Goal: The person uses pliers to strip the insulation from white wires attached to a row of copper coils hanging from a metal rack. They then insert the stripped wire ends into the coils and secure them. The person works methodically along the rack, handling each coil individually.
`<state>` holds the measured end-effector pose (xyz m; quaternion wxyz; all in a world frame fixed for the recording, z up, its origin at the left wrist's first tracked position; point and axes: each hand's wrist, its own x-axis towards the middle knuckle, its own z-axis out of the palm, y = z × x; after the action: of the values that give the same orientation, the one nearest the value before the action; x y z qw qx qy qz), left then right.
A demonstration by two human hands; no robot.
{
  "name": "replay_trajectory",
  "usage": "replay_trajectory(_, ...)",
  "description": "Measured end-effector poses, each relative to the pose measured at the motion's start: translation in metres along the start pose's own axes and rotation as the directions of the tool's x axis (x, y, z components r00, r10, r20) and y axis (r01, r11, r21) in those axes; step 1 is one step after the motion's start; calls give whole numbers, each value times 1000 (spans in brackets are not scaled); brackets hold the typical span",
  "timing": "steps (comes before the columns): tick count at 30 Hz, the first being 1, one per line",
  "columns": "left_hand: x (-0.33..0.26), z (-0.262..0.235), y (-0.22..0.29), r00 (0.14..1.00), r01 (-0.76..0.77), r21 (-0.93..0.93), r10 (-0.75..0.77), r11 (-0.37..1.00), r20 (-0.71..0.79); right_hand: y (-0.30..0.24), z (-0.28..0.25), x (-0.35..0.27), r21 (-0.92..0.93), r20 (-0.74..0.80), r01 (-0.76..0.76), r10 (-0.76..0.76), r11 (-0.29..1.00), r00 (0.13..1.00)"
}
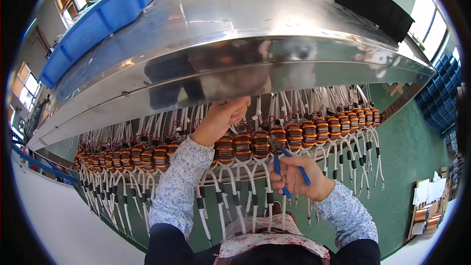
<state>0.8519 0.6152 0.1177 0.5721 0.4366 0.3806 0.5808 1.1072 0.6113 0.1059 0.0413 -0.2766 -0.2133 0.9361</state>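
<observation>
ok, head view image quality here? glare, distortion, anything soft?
Head view: strong fisheye, so the steel shelf bows and the corners go black; its front face mirrors dark shapes with bright sheen on top; windows at right blow out white; the coils and the blue-handled cutters in the right hand look sharp; the left hand sits in shelf shade.

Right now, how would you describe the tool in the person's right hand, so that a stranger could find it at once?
Start at the wide shiny metal shelf and the long row of copper-wound coils hanging under its front edge. Just below the middle of that row, the right hand holds small pliers pointed up at the coils. Their blue handles stand out against the orange coils and white leads.
</observation>
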Motion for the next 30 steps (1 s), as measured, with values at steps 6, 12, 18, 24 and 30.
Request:
replay_trajectory(6, 31, 2, -56, 964, -266, 841, 146, 472, 222, -15, -25, -42, 7, -43, 27, -27, 1000, 999)
replay_trajectory(12, 43, 17, -71, 999, -25, 984, 36, 174, 19, -14, -86, -71, 115, 56, 12, -18, 993, 998)
replay_trajectory(18, 29, 26, -70, 997, 39, 997, 62, 67, -43, -17, -117, -88, 147, 69, 3, -13, 989, 998)
replay_trajectory(24, 35, 40, -79, 996, 78, 997, -38, -27, -79, -17, -124, -86, 158, 107, -36, 20, 987, 994)
replay_trajectory(30, 48, 30, -68, 986, 128, 991, -114, 27, -124, -23, -104, -90, 134, 114, -29, 14, 991, 993)
